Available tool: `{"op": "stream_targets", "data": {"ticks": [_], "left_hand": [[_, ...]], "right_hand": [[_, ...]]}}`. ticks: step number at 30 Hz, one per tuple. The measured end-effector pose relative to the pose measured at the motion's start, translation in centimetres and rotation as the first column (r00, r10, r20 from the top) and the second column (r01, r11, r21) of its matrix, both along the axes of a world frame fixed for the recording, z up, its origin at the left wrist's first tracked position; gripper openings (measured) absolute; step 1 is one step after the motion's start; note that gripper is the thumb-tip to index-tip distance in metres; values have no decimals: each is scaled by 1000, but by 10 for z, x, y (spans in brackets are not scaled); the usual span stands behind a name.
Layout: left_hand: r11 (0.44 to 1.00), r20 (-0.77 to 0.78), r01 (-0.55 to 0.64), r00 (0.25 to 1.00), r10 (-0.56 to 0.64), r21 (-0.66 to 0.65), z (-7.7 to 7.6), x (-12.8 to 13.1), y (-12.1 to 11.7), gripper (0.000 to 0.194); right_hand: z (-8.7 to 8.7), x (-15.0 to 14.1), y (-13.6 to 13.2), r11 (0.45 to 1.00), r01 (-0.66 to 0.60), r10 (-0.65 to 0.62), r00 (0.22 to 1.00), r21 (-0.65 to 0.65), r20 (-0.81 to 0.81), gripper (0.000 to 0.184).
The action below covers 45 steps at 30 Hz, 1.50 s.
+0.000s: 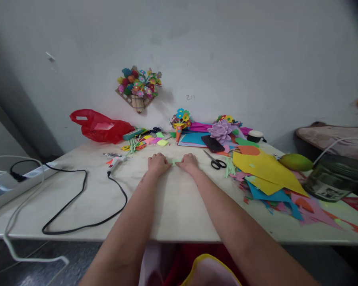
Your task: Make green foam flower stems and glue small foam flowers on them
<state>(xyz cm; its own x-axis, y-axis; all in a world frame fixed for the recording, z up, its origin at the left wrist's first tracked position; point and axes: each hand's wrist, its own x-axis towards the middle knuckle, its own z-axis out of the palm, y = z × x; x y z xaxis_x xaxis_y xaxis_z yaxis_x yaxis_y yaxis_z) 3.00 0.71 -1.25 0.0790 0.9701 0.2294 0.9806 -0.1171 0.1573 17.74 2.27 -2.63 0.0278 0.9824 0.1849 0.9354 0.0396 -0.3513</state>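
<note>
Both hands are close together at the middle of the white table (179,206). A small light green piece of craft paper (176,162) spans the gap between them. My left hand (158,164) has its fingers closed at the paper's left end. At the right end, the fingers of my right hand (189,163) are closed on it too. Most of the piece is hidden by the fingers. Black-handled scissors (217,163) lie just right of my right hand, beside pale green paper strips (229,167).
A glue gun (116,162) lies left, its black cord looping to a power strip (26,178). Yellow sheets (256,167), a mango (296,162) and a glass jar (334,178) crowd the right. Behind are a phone (212,143), a purple flower (220,131) and a red bag (101,127).
</note>
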Motion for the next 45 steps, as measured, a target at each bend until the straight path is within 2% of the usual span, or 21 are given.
{"op": "stream_targets", "data": {"ticks": [6,13,22,27,30,37,41,45], "left_hand": [[1000,16,8,1000,-8,-1,-1,-2,1,30],[1000,43,13,999,-13,-12,-2,-8,2,30],[999,93,45,995,-44,-10,-5,-17,5,27],[997,99,68,992,-73,46,-9,-9,8,26],[994,95,80,992,-87,73,-11,-3,7,24],[993,110,92,989,-100,71,-13,2,10,22],[997,119,64,990,-70,51,-13,0,10,23],[998,116,38,992,-42,41,-12,-5,9,26]], "right_hand": [[2,11,6,999,-12,12,1000,-35,-8,25],[-3,27,12,997,-79,79,988,3,-135,11],[-13,31,13,986,-141,156,969,91,-193,18],[-11,21,8,943,-258,293,943,209,-160,26],[-11,10,7,925,-314,349,926,215,-148,23],[-9,-1,7,965,-242,252,963,104,-99,14],[-6,-1,6,980,-178,187,978,94,-96,15],[-4,-1,4,981,-168,177,980,96,-95,16]]}}
